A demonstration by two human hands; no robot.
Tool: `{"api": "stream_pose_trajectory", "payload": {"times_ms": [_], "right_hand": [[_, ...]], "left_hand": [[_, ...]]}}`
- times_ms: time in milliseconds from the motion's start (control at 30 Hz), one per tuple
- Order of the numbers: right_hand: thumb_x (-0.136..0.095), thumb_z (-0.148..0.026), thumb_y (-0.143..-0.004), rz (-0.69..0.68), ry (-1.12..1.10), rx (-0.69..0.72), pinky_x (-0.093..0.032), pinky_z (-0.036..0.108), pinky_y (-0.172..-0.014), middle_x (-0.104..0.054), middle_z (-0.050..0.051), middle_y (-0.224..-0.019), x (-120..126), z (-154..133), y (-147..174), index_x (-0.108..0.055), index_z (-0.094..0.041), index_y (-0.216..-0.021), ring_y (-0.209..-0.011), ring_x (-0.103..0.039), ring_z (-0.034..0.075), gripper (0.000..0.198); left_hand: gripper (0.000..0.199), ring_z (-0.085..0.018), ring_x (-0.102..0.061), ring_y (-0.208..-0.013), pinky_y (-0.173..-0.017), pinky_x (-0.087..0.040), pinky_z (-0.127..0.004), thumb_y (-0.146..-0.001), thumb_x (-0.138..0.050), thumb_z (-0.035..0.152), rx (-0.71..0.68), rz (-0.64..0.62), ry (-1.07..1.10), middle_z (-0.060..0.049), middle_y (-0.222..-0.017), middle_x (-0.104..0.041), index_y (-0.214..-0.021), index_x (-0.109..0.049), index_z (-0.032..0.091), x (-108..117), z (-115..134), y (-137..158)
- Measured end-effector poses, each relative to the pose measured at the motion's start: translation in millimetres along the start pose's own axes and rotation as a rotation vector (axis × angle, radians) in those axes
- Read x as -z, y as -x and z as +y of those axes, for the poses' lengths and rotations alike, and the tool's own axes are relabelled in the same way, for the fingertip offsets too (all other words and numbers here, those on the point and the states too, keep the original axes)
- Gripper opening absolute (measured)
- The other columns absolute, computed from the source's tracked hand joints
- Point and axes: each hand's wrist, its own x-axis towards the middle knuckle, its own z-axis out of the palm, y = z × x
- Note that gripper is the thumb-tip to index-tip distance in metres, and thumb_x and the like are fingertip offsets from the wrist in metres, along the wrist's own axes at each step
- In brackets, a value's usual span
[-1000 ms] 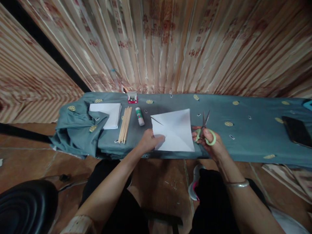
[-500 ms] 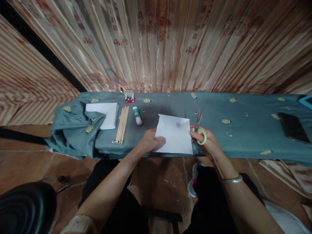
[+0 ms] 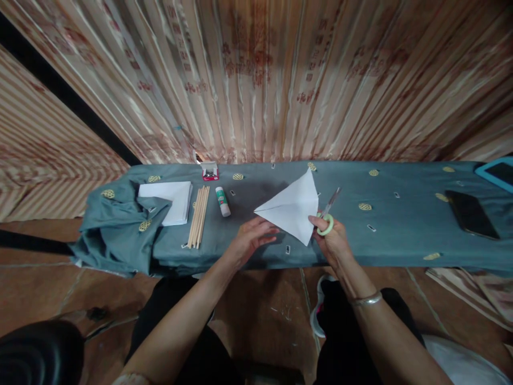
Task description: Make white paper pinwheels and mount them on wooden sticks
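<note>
A white sheet of paper (image 3: 292,206) with a crease is held above the cloth, one corner pointing left. My right hand (image 3: 331,235) pinches its right edge between thumb and fingers. That same hand carries scissors (image 3: 327,222) with pale green handles, their blades pointing up and to the right. My left hand (image 3: 254,238) is just below the paper's left corner, fingers apart and not gripping it. Left of the hands lie a glue stick (image 3: 223,202) and several thin wooden sticks (image 3: 199,217).
A stack of white paper (image 3: 180,200) sits at the left, partly under bunched cloth (image 3: 116,224). A small red box (image 3: 210,172) stands at the back. A black phone (image 3: 472,214) and a blue-edged device (image 3: 497,174) lie at the right. A black stool (image 3: 40,350) is at lower left.
The paper has turned so one corner points left. My left hand has let go of it and spread its fingers. My right hand still grips the paper and scissors.
</note>
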Motion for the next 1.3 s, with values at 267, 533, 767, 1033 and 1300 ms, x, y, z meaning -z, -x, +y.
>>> {"api": "stream_pose_trajectory", "payload": {"times_ms": [267, 533, 767, 1033, 1300], "right_hand": [[-0.084, -0.045, -0.051, -0.144, 0.136, 0.04, -0.048, 0.029, -0.063, -0.067, -0.002, -0.072, -21.5, 11.2, 12.1, -0.062, -0.023, -0.082, -0.062, -0.056, 0.014, 0.045], [-0.071, -0.06, -0.07, -0.484, 0.394, -0.027, -0.046, 0.027, -0.058, -0.069, 0.003, -0.073, -10.1, 8.9, 31.7, -0.065, -0.019, -0.095, -0.062, -0.059, 0.015, 0.049], [-0.07, -0.057, -0.075, -0.842, 0.479, -0.206, -0.05, 0.03, -0.063, -0.07, 0.007, -0.077, 3.3, 17.2, 54.3, -0.066, -0.015, -0.1, -0.066, -0.061, 0.016, 0.049], [-0.07, -0.059, -0.073, -0.856, 0.484, -0.21, -0.049, 0.029, -0.058, -0.069, 0.005, -0.07, 0.7, 19.7, 54.0, -0.069, -0.014, -0.096, -0.06, -0.059, 0.015, 0.05], [-0.072, -0.062, -0.071, -0.839, 0.465, -0.256, -0.047, 0.027, -0.058, -0.069, 0.005, -0.071, 1.6, 16.9, 51.8, -0.068, -0.015, -0.098, -0.06, -0.059, 0.014, 0.054]], "left_hand": [[0.05, -0.023, -0.068, -0.095, -0.072, -0.059, -0.032, -0.07, -0.079, 0.035, -0.048, 0.253, 0.084, -0.01, -0.116, -0.069, -0.114, -0.063, 0.019, -14.6, -10.6, 0.2], [0.039, -0.016, -0.068, -0.082, -0.066, -0.058, -0.026, -0.083, -0.067, 0.026, -0.161, 0.455, 0.138, -0.008, -0.112, -0.07, -0.12, -0.059, 0.018, 5.3, 15.9, -6.5], [0.043, -0.018, -0.068, -0.089, -0.071, -0.059, -0.029, -0.082, -0.067, 0.026, -0.248, 0.465, 0.132, -0.009, -0.119, -0.067, -0.123, -0.058, 0.018, 15.1, 28.7, -3.9], [0.04, -0.018, -0.066, -0.081, -0.072, -0.058, -0.031, -0.083, -0.065, 0.027, -0.208, 0.454, 0.077, -0.007, -0.105, -0.07, -0.122, -0.058, 0.019, 8.3, 20.7, -5.8], [0.037, -0.017, -0.065, -0.074, -0.071, -0.057, -0.033, -0.082, -0.067, 0.031, -0.182, 0.44, 0.045, -0.004, -0.09, -0.069, -0.116, -0.06, 0.018, 7.2, 15.8, -6.4]]}}
